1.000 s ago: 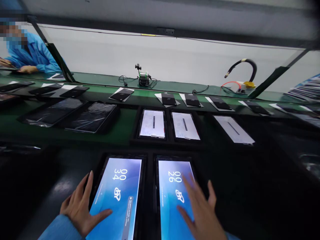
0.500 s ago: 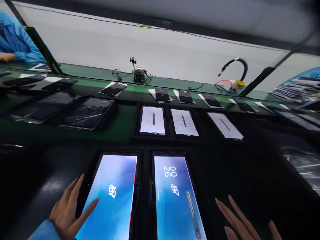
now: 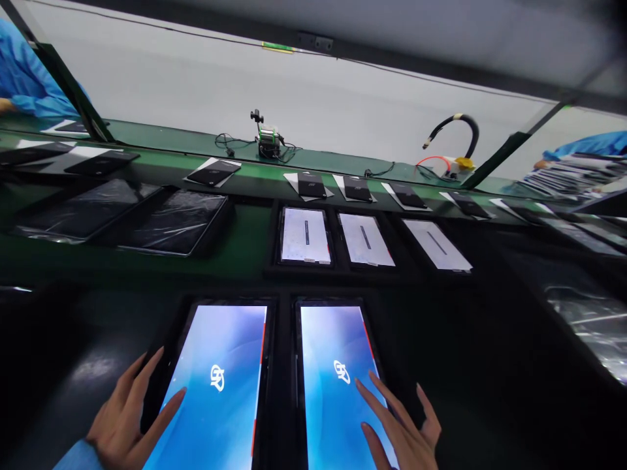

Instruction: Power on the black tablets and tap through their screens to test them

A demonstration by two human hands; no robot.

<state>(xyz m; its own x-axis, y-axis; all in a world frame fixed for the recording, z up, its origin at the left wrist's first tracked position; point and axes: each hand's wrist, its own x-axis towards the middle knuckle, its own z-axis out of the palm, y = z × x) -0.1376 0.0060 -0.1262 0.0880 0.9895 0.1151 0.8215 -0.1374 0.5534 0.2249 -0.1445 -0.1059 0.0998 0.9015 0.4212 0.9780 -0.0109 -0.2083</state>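
So there's a long dark desk point(image 3: 490, 365) with a green belt point(image 3: 245, 228) running across behind it. Two lit tablets sit side by side in black trays at the near edge, long axes running away from the camera, bottom ends cut off by the frame. The logos on both read sideways. Left tablet point(image 3: 220, 385), right tablet point(image 3: 333, 372).

Left hand point(image 3: 122, 424) lies flat along the left tablet's outer edge, fingers spread apart, thumb tip on the glass, gripping nothing. Right hand point(image 3: 401, 431) is open too, fingers splayed, index fingertip on the right tablet's screen, wrist out of view.

Farther back, three white-screen tablets point(image 3: 306, 235) point the same way. Two wrapped dark tablets point(image 3: 176, 222) on the left are hard to make out under glare. Small dark phones point(image 3: 311, 186) line the belt.
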